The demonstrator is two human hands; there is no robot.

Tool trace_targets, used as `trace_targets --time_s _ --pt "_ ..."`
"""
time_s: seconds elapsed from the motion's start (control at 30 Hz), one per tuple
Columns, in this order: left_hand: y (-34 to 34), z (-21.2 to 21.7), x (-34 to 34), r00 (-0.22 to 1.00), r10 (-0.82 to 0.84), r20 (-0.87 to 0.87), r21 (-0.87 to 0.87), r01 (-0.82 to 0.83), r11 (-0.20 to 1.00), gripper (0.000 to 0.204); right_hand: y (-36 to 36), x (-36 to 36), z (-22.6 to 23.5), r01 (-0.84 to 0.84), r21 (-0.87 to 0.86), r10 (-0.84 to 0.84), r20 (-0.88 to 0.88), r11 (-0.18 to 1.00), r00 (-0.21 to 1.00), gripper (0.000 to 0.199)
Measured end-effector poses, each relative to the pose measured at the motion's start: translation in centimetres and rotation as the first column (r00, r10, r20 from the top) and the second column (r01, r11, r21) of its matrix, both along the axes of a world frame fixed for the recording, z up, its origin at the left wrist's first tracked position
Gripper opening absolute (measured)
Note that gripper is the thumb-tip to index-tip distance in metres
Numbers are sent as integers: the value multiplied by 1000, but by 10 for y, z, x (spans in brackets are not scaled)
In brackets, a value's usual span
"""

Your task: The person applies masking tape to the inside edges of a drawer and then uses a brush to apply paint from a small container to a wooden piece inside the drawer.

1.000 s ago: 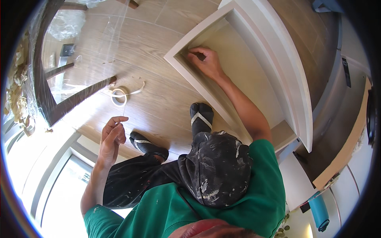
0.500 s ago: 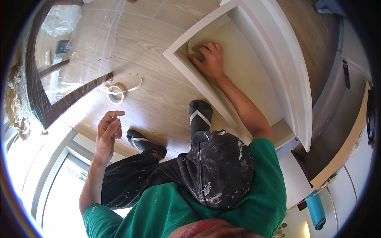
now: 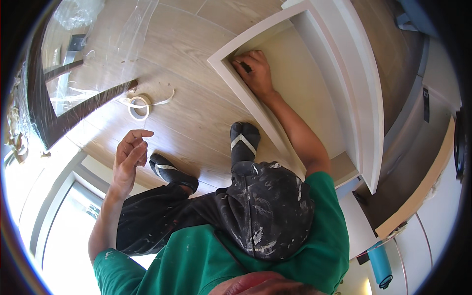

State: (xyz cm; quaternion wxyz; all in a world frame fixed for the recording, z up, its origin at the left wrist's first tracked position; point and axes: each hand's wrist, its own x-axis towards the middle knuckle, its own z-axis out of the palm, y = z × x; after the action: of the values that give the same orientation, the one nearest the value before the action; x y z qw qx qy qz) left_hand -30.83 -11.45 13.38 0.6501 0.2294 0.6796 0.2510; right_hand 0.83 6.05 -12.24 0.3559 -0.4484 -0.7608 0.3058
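A pale drawer-like box (image 3: 236, 41) with raised walls lies on the right, tilted toward me. My right hand (image 3: 255, 73) reaches into its near-left corner, fingers curled against the inner wall. A dark spot shows between thumb and fingers; whatever they hold is hidden. On the left, my left hand (image 3: 130, 158) hangs raised above the floor. Its index finger points out, the thumb tip stands a little apart from it, and the other fingers curl loosely. I see nothing between them. Beyond that hand, a roll of masking tape (image 3: 132, 113) with a loose strip lies on the floor.
A dark wooden frame (image 3: 93, 102) wrapped in clear plastic film stands at the left. My feet in dark socks (image 3: 243, 142) are on the wood-look floor (image 3: 182, 73). White cabinet parts (image 3: 437, 182) and a teal cylinder (image 3: 379, 265) are at the right.
The view has shifted slightly. My right hand stays at the box corner, with its fingers a little more curled and a dark gap now showing. The left hand keeps nearly the same pose.
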Motion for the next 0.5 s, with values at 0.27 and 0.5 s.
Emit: trace_targets --time_s 0.27,0.5 --pt "2 -1 2 998 -54 -13 -4 54 999 44 6 -2 0 -33 94 32 3 995 999 14" --pt "2 -2 3 997 -68 -31 -18 67 998 45 3 -4 -5 -17 73 17 -1 997 1000 16"
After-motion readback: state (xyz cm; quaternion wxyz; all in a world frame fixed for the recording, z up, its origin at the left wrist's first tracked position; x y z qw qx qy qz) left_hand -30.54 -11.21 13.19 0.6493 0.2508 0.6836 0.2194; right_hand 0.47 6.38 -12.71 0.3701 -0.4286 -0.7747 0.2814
